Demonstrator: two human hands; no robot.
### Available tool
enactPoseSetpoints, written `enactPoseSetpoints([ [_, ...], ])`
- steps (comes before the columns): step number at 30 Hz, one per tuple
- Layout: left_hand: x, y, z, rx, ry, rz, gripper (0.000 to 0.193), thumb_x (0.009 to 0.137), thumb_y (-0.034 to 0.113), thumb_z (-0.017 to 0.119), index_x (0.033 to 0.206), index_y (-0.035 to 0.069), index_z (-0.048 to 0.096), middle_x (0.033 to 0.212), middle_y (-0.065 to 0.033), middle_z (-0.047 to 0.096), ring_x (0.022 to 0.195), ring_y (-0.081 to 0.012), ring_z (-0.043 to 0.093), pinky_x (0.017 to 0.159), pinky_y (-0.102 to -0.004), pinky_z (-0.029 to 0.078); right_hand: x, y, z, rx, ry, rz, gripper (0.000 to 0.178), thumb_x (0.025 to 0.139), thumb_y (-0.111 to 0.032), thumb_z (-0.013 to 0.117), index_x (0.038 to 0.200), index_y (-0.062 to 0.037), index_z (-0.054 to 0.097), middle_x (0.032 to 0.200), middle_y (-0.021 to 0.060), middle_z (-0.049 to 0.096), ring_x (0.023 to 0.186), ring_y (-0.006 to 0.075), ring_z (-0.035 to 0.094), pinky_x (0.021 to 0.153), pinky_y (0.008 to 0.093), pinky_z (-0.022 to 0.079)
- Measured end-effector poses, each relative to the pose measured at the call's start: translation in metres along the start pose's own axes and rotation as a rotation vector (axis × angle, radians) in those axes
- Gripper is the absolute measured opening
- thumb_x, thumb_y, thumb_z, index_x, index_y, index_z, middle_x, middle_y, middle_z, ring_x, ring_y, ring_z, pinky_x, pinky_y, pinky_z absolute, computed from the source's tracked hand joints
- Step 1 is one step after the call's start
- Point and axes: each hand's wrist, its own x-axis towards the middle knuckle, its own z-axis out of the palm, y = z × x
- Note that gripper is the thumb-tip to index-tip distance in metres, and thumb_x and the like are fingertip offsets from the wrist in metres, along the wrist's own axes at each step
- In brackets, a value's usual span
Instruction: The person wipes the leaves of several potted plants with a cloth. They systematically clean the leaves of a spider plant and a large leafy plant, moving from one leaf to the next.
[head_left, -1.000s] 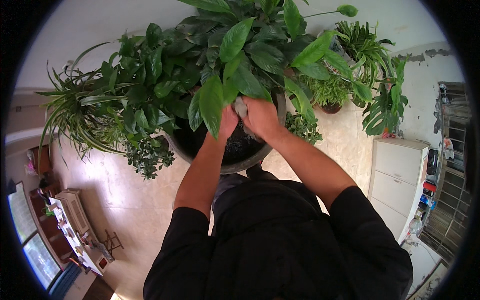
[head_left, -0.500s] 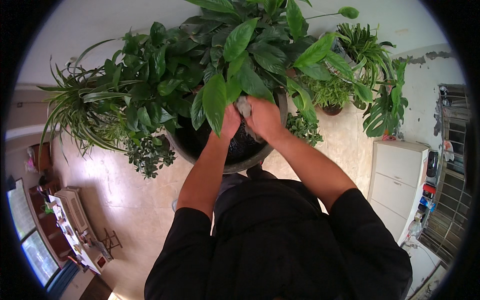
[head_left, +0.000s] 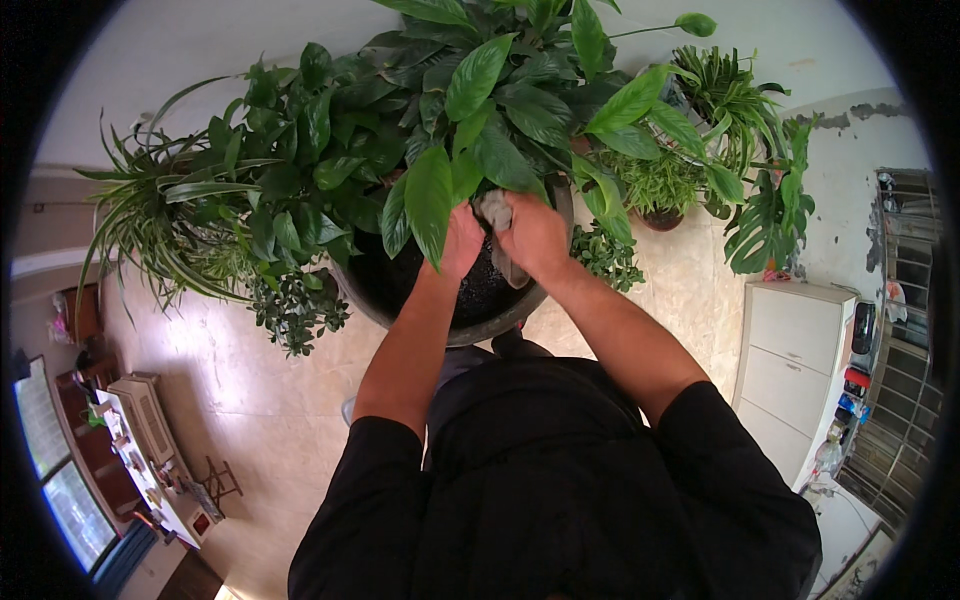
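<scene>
A crumpled grey cloth [head_left: 494, 210] is gripped in my right hand [head_left: 533, 235], and its loose end hangs down over a large dark round pot [head_left: 490, 332]. Inside the pot the surface looks black and glistening; I cannot tell if it is water or wet soil. My left hand [head_left: 463, 242] is closed just left of the cloth, its fingers partly hidden by a broad green leaf [head_left: 430, 205]. What those fingers hold does not show. Both hands are above the pot, under the large-leaved plant [head_left: 510, 110].
Spider plants [head_left: 175, 225] crowd the left side, and a small shrub [head_left: 295, 310] stands beside the pot. More potted plants [head_left: 665, 190] fill the right. A white cabinet [head_left: 795, 350] stands at the right wall. Far left is a shelf unit [head_left: 150, 460] near a folding stool [head_left: 222, 478].
The cloth has shifted slightly between my hands, and more of its hanging end shows below the right hand. The hands and the plants stay almost where they were.
</scene>
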Motion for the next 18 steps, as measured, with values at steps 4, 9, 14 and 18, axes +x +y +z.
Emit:
enactPoseSetpoints([
  [4,-0.001,0.001,-0.009,-0.045,-0.126,0.021,0.051,0.110,0.025,0.032,0.151,-0.002,0.042,0.155,-0.0153,0.048,0.140,-0.0321,0.048,0.121,-0.0456,0.035,-0.038,0.013,0.003,-0.027,-0.192,0.015,0.034,0.075,-0.013,0.072,0.108,-0.0040,0.067,0.108,0.0183,0.070,0.095,0.0415,0.069,0.081,0.0479,0.058],
  [9,-0.020,0.003,0.015,0.015,-0.108,0.025,0.053,0.102,0.011,0.039,0.153,-0.005,0.038,0.156,-0.0218,0.045,0.143,-0.0362,0.046,0.122,-0.0499,0.035,-0.071,0.050,-0.007,0.023,-0.237,0.186,0.043,0.076,-0.016,0.074,0.117,-0.0068,0.068,0.112,0.0189,0.071,0.099,0.0409,0.069,0.086,0.0465,0.057],
  [14,-0.028,-0.059,-0.031,0.273,0.031,-0.162,0.053,0.092,-0.003,0.049,0.145,-0.004,0.048,0.142,-0.0225,0.058,0.134,-0.0335,0.057,0.113,-0.0463,0.046,-0.067,0.066,-0.043,0.071,-0.105,0.282,0.040,0.077,-0.019,0.075,0.116,-0.0078,0.071,0.108,0.0179,0.073,0.099,0.0393,0.070,0.085,0.0446,0.057],
  [18,-0.033,-0.079,0.013,0.681,-0.171,-0.362,0.025,0.095,0.011,0.056,0.114,-0.001,0.069,0.113,-0.0147,0.072,0.104,-0.0234,0.071,0.093,-0.0356,0.055,-0.068,0.080,-0.066,0.054,-0.026,0.375,0.042,0.078,-0.018,0.077,0.117,-0.0057,0.072,0.106,0.0226,0.073,0.099,0.0399,0.070,0.087,0.0444,0.057],
])
